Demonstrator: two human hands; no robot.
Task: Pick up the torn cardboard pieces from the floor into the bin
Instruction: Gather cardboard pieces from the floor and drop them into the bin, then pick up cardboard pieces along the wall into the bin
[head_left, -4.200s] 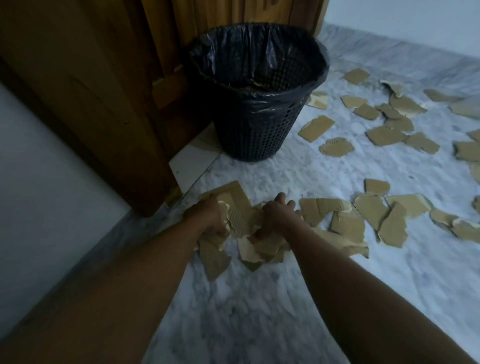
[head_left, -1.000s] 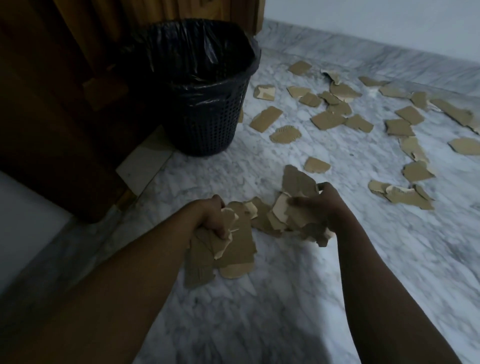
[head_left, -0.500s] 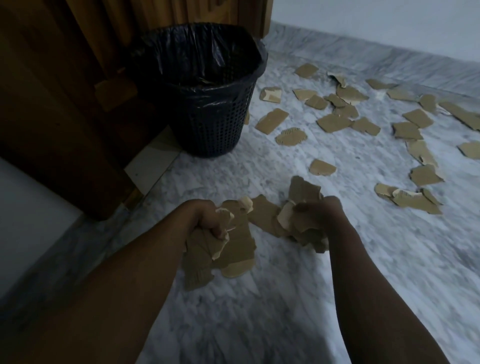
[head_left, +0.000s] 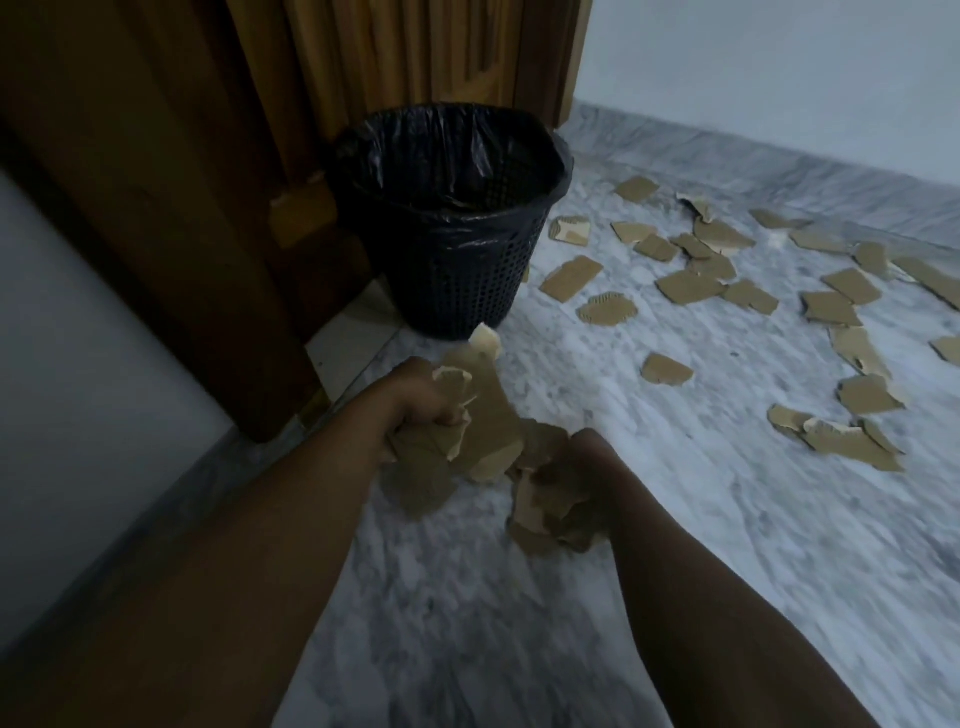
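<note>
My left hand (head_left: 415, 400) grips a bunch of torn brown cardboard pieces (head_left: 483, 415), held above the marble floor just in front of the bin. My right hand (head_left: 587, 467) grips a second bunch of cardboard pieces (head_left: 545, 514), lower and nearer to me. The black mesh bin (head_left: 457, 270) with a black plastic liner stands against the wooden door, a short way beyond my left hand. Several more torn pieces (head_left: 691, 286) lie scattered on the floor to the right of the bin.
A wooden door and frame (head_left: 249, 156) stand behind and left of the bin. A white wall (head_left: 779, 78) runs along the back. The grey-white marble floor (head_left: 519, 623) spreads below my arms. More cardboard scraps (head_left: 841, 441) lie at the right.
Both hands have lifted their cardboard bunches off the floor and moved them towards the bin. The view has tilted up, and the bin now sits nearer the centre.
</note>
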